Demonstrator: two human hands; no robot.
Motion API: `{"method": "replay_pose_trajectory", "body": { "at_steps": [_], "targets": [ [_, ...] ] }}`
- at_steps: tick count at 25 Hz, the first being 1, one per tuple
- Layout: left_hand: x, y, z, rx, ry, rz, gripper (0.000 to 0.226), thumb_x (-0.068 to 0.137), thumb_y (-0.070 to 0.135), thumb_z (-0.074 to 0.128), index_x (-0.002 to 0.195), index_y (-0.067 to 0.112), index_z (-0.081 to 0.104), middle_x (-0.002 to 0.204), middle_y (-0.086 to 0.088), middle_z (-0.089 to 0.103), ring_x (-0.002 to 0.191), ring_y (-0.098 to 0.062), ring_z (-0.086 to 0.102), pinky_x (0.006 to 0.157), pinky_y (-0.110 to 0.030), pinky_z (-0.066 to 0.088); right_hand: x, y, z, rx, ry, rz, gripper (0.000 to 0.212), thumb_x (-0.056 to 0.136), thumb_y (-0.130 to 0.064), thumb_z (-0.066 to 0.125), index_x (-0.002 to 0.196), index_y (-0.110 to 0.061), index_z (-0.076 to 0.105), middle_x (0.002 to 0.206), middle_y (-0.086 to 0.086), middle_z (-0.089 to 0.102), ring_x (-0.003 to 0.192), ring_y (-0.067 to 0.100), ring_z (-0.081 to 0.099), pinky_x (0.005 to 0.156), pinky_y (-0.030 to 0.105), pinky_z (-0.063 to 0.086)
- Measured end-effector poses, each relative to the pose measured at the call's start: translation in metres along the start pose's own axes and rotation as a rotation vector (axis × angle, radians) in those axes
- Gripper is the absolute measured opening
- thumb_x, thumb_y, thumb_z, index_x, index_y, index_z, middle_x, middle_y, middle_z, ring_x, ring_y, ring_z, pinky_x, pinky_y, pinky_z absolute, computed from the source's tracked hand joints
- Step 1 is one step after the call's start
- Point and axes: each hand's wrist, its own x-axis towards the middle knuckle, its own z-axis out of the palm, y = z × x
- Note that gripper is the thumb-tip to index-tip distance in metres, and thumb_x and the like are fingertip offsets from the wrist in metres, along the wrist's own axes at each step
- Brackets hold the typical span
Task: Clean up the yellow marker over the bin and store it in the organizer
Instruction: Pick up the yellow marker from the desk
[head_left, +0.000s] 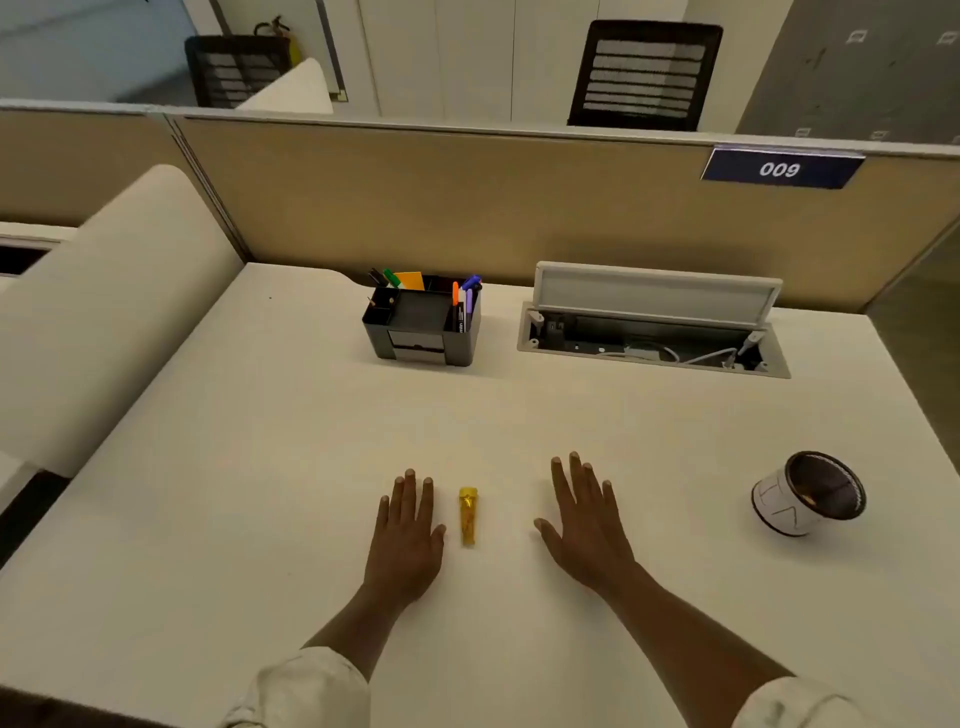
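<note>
A short yellow marker (468, 516) lies on the white desk (260, 467), pointing away from me. My left hand (408, 530) rests flat just left of it, fingers apart, empty. My right hand (584, 519) lies flat a little further to the marker's right, also empty. A small white bin with a dark liner (810, 493) stands tilted at the right side of the desk. The black organizer (423, 322) sits at the back middle, holding several coloured pens and a yellow card.
An open cable hatch (654, 332) with its lid raised lies right of the organizer. A beige partition (467, 208) closes the back of the desk. A cream rounded divider (104, 312) borders the left.
</note>
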Motion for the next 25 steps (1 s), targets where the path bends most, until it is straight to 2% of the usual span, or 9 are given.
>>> {"method": "replay_pose_trajectory", "body": {
  "at_steps": [3,5,7,10,12,15,18,22,25],
  "targets": [
    [-0.008,-0.003,0.006,-0.035,-0.035,-0.058,0.071,0.097,0.046,0.024,0.159,0.011,0.02,0.167,-0.017,0.01,0.154,-0.033,0.014,0.123,-0.048,0.017,-0.007,-0.003,0.013,-0.02,-0.073,0.051,0.09,0.084,-0.061,0.009,0.16,-0.013,0.007,0.166,0.016,-0.012,0.155,0.034,-0.005,0.122,0.046,-0.005],
    [-0.012,-0.001,0.005,-0.036,-0.049,-0.068,0.071,0.097,0.046,0.025,0.158,0.01,0.023,0.167,-0.018,0.012,0.154,-0.034,0.015,0.122,-0.05,0.019,-0.01,-0.008,0.02,0.0,-0.103,0.11,0.081,0.094,-0.057,0.022,0.159,-0.011,0.014,0.168,0.018,-0.002,0.155,0.034,0.001,0.124,0.045,0.002],
    [-0.011,0.001,0.002,-0.047,-0.06,-0.069,0.071,0.096,0.045,0.028,0.156,0.008,0.029,0.165,-0.021,0.02,0.152,-0.036,0.021,0.121,-0.052,0.024,-0.007,-0.02,0.018,0.06,-0.055,0.129,0.067,0.099,-0.046,0.042,0.152,-0.007,0.032,0.164,0.02,0.022,0.151,0.036,0.021,0.121,0.043,0.02],
    [-0.008,0.001,-0.001,-0.049,-0.072,-0.078,0.067,0.094,0.043,0.035,0.146,0.002,0.047,0.154,-0.028,0.041,0.142,-0.044,0.041,0.112,-0.054,0.039,0.005,-0.049,0.015,0.197,0.072,0.111,0.045,0.095,-0.041,0.057,0.125,-0.008,0.057,0.127,0.012,0.057,0.118,0.033,0.054,0.094,0.04,0.046],
    [-0.007,0.002,-0.002,-0.048,-0.074,-0.081,0.064,0.094,0.043,0.039,0.139,0.001,0.053,0.147,-0.029,0.048,0.136,-0.046,0.047,0.107,-0.053,0.045,0.011,-0.073,0.015,0.302,0.075,0.141,0.044,0.093,-0.046,0.058,0.119,-0.011,0.058,0.117,0.009,0.06,0.11,0.029,0.058,0.084,0.038,0.048],
    [-0.005,0.0,-0.003,-0.049,-0.045,-0.073,0.054,0.093,0.038,0.054,0.133,0.002,0.056,0.142,-0.027,0.053,0.131,-0.044,0.051,0.101,-0.051,0.05,0.023,-0.103,0.018,0.363,0.012,0.198,0.056,0.089,-0.057,0.06,0.119,-0.011,0.054,0.117,0.009,0.061,0.109,0.029,0.059,0.082,0.038,0.048],
    [-0.004,-0.002,-0.004,-0.068,-0.026,-0.062,0.048,0.089,0.03,0.065,0.129,0.003,0.059,0.139,-0.025,0.054,0.127,-0.042,0.053,0.096,-0.049,0.052,0.033,-0.121,0.024,0.293,-0.028,0.222,0.054,0.088,-0.051,0.065,0.121,-0.01,0.053,0.119,0.01,0.06,0.109,0.029,0.06,0.084,0.039,0.05],
    [0.002,-0.001,-0.01,-0.186,0.022,-0.099,0.047,0.092,0.034,0.051,0.128,0.003,0.06,0.131,-0.02,0.059,0.119,-0.039,0.057,0.093,-0.047,0.052,0.033,-0.119,0.027,0.281,-0.013,0.218,0.035,0.093,-0.038,0.061,0.114,-0.01,0.058,0.114,0.01,0.061,0.103,0.028,0.061,0.08,0.038,0.049],
    [0.017,0.013,-0.025,-0.489,0.001,-0.153,0.041,0.1,0.031,0.05,0.133,0.008,0.059,0.128,-0.014,0.062,0.115,-0.03,0.06,0.093,-0.036,0.048,0.025,-0.101,0.019,0.446,0.0,0.191,0.025,0.091,-0.037,0.063,0.102,-0.015,0.061,0.102,0.004,0.063,0.088,0.024,0.062,0.072,0.036,0.049]
  ]
}}
